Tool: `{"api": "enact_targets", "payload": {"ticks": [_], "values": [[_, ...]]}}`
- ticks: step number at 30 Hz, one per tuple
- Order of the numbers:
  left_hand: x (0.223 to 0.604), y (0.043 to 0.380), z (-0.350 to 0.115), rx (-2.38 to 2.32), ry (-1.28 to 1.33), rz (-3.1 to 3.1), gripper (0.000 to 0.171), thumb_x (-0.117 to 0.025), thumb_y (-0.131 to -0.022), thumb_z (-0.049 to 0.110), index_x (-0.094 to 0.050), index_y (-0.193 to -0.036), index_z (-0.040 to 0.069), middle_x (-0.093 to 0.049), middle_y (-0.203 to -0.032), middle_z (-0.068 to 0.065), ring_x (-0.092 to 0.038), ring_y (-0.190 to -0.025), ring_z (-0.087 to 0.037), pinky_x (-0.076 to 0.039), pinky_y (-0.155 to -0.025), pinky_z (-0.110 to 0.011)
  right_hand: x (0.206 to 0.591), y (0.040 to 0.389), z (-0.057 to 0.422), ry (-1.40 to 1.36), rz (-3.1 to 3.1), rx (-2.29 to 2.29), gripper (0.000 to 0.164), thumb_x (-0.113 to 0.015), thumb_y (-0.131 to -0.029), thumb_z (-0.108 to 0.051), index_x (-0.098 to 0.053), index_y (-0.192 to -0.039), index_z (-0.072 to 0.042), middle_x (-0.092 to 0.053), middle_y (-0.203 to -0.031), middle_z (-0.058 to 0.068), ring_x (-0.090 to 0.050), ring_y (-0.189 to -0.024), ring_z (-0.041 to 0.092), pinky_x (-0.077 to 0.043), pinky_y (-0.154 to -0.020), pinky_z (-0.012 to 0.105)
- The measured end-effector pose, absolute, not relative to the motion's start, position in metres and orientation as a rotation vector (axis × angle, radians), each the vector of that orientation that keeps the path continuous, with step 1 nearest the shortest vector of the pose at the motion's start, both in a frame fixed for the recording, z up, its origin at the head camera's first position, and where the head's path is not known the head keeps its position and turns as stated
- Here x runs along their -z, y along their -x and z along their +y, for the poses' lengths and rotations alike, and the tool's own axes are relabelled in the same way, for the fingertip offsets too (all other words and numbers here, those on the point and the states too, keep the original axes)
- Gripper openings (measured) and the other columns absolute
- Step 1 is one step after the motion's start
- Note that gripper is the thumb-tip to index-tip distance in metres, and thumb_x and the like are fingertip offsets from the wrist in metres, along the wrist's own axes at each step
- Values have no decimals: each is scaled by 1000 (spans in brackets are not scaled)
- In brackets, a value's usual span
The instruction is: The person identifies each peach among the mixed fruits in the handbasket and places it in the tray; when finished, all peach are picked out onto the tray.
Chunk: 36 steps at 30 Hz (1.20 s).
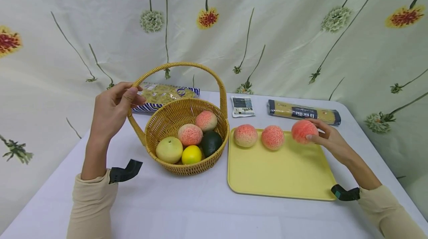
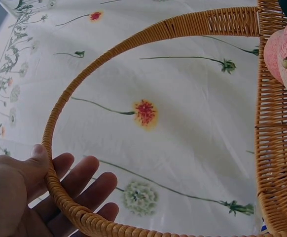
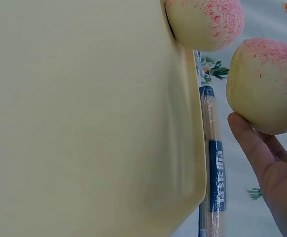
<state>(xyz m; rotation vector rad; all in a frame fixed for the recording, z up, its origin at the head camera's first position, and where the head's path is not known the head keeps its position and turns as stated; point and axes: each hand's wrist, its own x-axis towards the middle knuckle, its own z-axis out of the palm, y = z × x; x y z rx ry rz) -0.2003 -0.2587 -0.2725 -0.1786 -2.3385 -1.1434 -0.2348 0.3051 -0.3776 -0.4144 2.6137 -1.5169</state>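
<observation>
My left hand (image 1: 110, 109) grips the wicker basket's handle (image 1: 177, 64) on its left side, with the thumb on one side and the fingers behind it. Inside the basket (image 1: 167, 124) lie two peaches (image 1: 190, 134), a pale green round fruit (image 1: 169, 150), a yellow lemon-like fruit (image 1: 191, 154) and a dark green avocado (image 1: 211, 143). My right hand (image 1: 329, 140) holds a pink peach (image 1: 302, 131) between thumb and fingers at the far right corner of the yellow tray (image 1: 274, 176). Whether that peach touches the tray cannot be told. Two more peaches (image 1: 245, 135) sit along the tray's far edge.
Behind the basket lies a bag of pasta (image 1: 167, 93). A small white packet (image 1: 243, 106) and a long pack of spaghetti (image 1: 303, 112) lie beyond the tray. A flowered cloth (image 1: 287, 38) hangs behind the white-covered table (image 1: 187, 209).
</observation>
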Motion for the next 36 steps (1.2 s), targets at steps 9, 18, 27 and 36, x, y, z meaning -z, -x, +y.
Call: {"api": "enact_targets", "payload": {"ticks": [9, 18, 27, 36], "values": [[273, 200, -260, 1149, 170, -2340, 31, -52, -99, 31, -65, -112, 6, -66, -78, 15, -63, -75, 1, -49, -65, -12, 380, 239, 307, 364, 2616, 1500, 50, -61, -94, -19, -34, -135, -7, -36, -137, 14, -51, -103, 3, -48, -81, 20], [273, 200, -260, 1146, 168, -2340, 31, -52, -99, 31, -65, -112, 6, -66, -78, 15, -63, -75, 0, -49, -64, -12, 386, 243, 307, 358, 2588, 1490, 55, -61, -94, -18, -31, -137, -2, -37, -136, 19, -50, -102, 1, -48, -81, 19], [273, 200, -259, 1137, 166, -2345, 31, -52, -99, 31, -65, -113, 6, -66, -78, 14, -63, -75, 0, -49, -64, -12, 391, 245, 306, 445, 2546, 1515, 55, -59, -94, -15, -34, -142, -1, -40, -134, 11, -54, -100, 2, -49, -80, 20], [273, 201, -260, 1143, 170, -2339, 30, -52, -99, 30, -66, -112, 7, -67, -78, 14, -63, -75, 0, -49, -64, -12, 396, 247, 306, 472, 2558, 1478, 53, -60, -94, -14, -36, -139, 1, -45, -126, -3, -55, -100, 3, -48, -81, 20]]}}
